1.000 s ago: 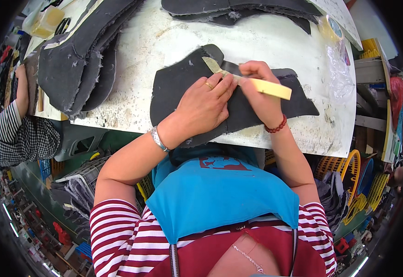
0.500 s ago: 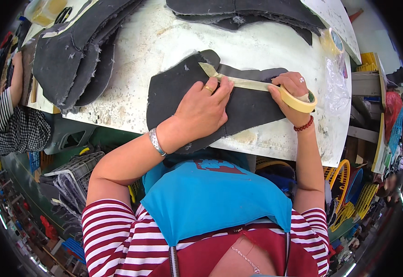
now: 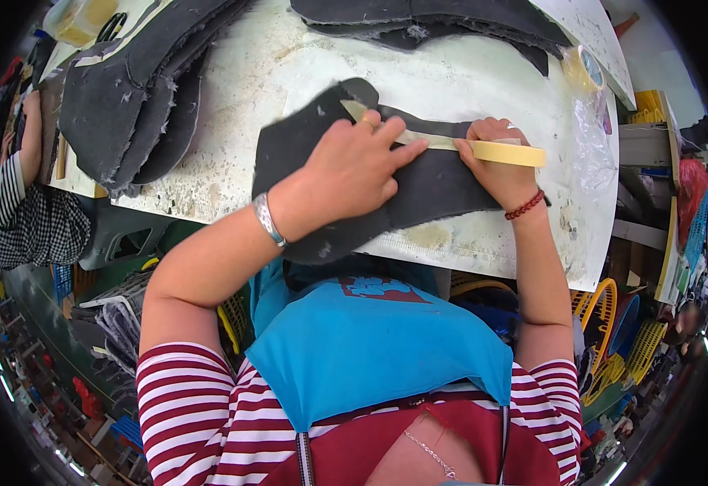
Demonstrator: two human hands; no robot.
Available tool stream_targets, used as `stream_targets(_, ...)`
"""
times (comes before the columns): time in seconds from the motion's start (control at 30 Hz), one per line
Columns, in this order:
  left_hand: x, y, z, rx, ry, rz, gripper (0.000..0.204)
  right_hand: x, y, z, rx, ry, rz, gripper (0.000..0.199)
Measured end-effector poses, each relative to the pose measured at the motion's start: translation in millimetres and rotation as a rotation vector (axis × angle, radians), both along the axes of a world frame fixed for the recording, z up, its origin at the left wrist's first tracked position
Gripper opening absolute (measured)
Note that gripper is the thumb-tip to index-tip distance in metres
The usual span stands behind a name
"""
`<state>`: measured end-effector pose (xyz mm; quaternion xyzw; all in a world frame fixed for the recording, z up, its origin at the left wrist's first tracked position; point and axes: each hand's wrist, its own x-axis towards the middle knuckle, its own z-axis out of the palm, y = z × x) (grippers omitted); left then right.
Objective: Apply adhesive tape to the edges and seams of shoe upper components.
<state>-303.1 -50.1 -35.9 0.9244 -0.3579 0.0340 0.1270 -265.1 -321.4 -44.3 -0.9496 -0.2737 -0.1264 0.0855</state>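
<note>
A dark grey, fuzzy-edged piece of material (image 3: 443, 188) lies at the table's near edge. Along its upper part runs a strip of cream masking tape (image 3: 440, 142), its far-left end sticking up a little. My left hand (image 3: 352, 166) presses on the strip with fingers spread. In my right hand (image 3: 506, 185) is the roll of masking tape (image 3: 521, 155), gripped at the strip's right end, with the strip still joined to it. My left palm covers part of the grey piece.
A stack of similar dark pieces (image 3: 115, 113) sits on the white table (image 3: 240, 105) at left, another stack (image 3: 435, 20) at the far side. Clear plastic-wrapped tape (image 3: 585, 73) lies at right. A person's arm (image 3: 29, 138) shows at far left. Yellow baskets (image 3: 601, 320) stand below right.
My right hand and the roll have moved left, and the roll has tilted edge-on. My left fingers have spread along the strip. The grey piece has shifted slightly left and turned.
</note>
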Motion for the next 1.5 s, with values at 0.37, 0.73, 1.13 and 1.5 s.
stream_targets(0.37,-13.7,-39.0,-29.0,-0.211,-0.164,-0.038,0.054,-42.6,27.9,-9.3,0.248,-0.098,-0.177,0.029)
stream_targets(0.73,-18.9,-39.4,-31.5,-0.117,-0.194,0.008,0.056,-15.0,-12.6,3.5,0.138,-0.196,0.104,0.022)
stream_targets(1.13,-20.5,-42.8,-32.4,-0.035,-0.26,0.008,0.063,-19.5,-45.4,-7.7,0.457,0.173,-0.137,0.02)
stream_targets(1.5,-8.6,-44.4,-22.3,-0.086,-0.22,0.009,0.058,-8.4,-39.9,-2.2,0.125,0.174,-0.193,0.021)
